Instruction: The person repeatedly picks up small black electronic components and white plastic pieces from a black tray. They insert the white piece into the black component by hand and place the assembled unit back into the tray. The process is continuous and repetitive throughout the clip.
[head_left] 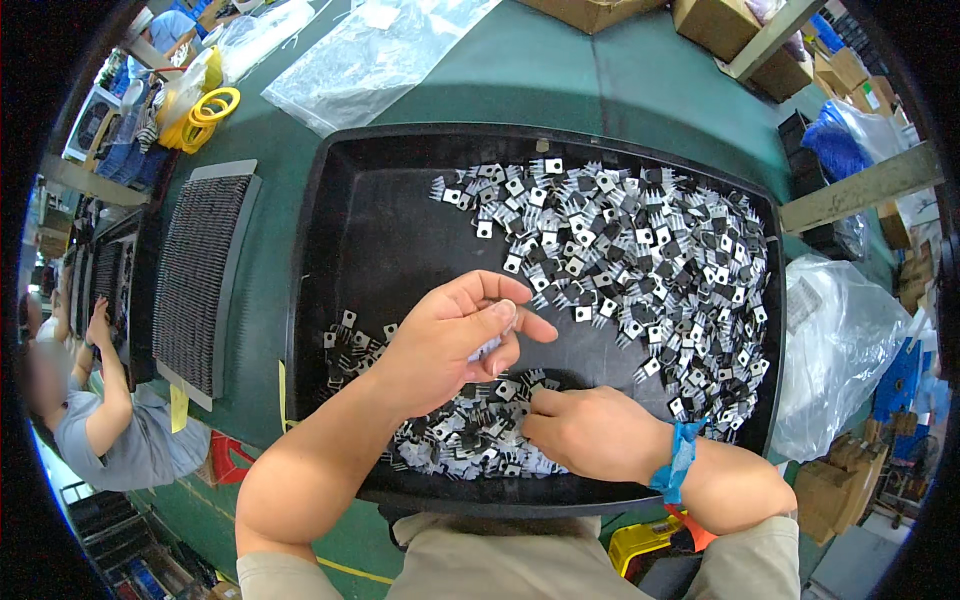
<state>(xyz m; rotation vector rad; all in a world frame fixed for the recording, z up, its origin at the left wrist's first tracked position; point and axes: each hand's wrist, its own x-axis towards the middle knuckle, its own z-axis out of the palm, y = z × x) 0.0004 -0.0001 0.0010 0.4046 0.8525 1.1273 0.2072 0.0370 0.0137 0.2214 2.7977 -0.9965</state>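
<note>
Metal-tabbed parts (455,440) lie left of the right hand (598,430), its grip hidden; the left hand (455,335), curled round a few, could drop some if slack.

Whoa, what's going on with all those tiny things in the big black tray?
A person is handling small black-and-silver parts with bare hands at a black tray. The left hand is curled around something pale, mostly hidden from view. The right hand, with a blue band at its wrist, is at the near heap of parts; whether it pinches one, I can't tell. A bigger heap spreads over the tray's right side.
</note>
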